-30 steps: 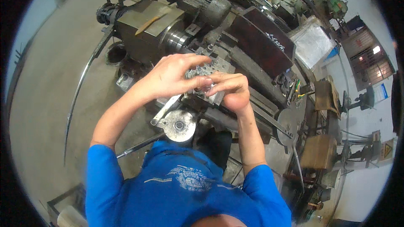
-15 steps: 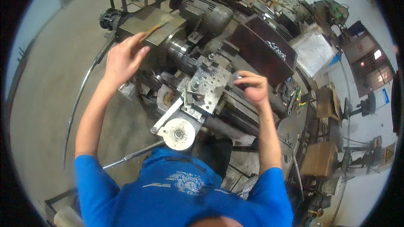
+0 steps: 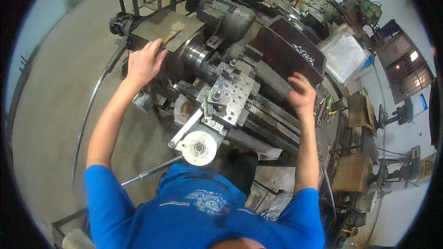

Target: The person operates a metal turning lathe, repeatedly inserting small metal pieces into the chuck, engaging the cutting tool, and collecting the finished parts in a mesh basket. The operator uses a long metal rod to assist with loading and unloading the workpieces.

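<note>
My left hand point(image 3: 146, 63) is closed around the handle of a brush point(image 3: 176, 29), whose pale bristles lie over the flat top cover point(image 3: 154, 25) of a lathe-like machine. My right hand point(image 3: 302, 96) is raised beside a dark brown metal bin point(image 3: 281, 46), its thumb and fingers apart and slightly smeared. I see nothing between them. Small shiny metal pieces point(image 3: 303, 54) lie at the bin's right end. Between my hands stand the machine's round metal spindle point(image 3: 196, 56) and a drilled tool plate point(image 3: 235, 90) sprinkled with chips.
A pale round handwheel point(image 3: 199, 148) sits close to my body. The motor point(image 3: 228, 16) stands at the back, and a long metal rod point(image 3: 92, 103) rises on the left. Tools point(image 3: 325, 110) lie to the right, near a silvery sheet-covered block point(image 3: 344, 55).
My right hand has moved right, away from the tool plate to the bin, and a small shiny piece no longer shows at its fingers. My left hand has shifted slightly right and down with the brush.
</note>
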`<state>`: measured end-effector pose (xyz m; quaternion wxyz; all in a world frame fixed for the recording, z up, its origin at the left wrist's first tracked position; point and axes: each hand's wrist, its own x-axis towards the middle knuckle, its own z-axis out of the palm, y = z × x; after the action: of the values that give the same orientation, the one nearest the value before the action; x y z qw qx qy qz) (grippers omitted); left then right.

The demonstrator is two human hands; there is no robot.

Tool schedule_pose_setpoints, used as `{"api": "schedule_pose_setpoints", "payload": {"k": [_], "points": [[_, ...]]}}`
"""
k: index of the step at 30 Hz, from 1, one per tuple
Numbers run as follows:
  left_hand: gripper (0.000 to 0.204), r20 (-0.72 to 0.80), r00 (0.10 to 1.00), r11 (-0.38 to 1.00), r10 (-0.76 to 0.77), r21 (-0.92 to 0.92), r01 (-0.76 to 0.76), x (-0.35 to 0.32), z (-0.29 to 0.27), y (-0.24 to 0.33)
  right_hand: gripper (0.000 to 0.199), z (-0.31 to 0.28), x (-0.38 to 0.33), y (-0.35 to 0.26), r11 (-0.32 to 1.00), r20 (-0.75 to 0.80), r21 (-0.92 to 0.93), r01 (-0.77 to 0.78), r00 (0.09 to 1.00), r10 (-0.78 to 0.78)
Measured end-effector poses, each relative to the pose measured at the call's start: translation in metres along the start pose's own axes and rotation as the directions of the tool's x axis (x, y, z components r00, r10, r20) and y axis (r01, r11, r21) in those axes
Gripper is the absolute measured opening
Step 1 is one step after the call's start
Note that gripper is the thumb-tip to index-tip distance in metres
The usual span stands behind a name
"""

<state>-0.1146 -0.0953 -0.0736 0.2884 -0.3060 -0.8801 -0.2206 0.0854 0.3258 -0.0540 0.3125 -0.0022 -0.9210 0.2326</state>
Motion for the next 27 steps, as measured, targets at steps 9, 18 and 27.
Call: {"api": "schedule_pose_setpoints", "payload": {"k": [9,18,27], "points": [[0.019,0.094,0.982,0.913,0.164,-0.392,-0.115,-0.021,0.026,0.083,0.037,-0.007,-0.1,-0.002,0.904,0.156,0.25,-0.347,0.936,0.316],[0.015,0.36,0.907,0.974,0.217,-0.136,-0.179,-0.015,0.048,0.074,0.037,-0.03,-0.143,-0.013,0.878,0.149,0.155,-0.452,0.89,0.432],[0.02,0.086,0.982,0.95,0.17,-0.28,-0.14,0.005,0.036,0.081,0.039,-0.047,-0.15,-0.027,0.838,0.113,0.232,-0.494,0.869,0.481]]}}
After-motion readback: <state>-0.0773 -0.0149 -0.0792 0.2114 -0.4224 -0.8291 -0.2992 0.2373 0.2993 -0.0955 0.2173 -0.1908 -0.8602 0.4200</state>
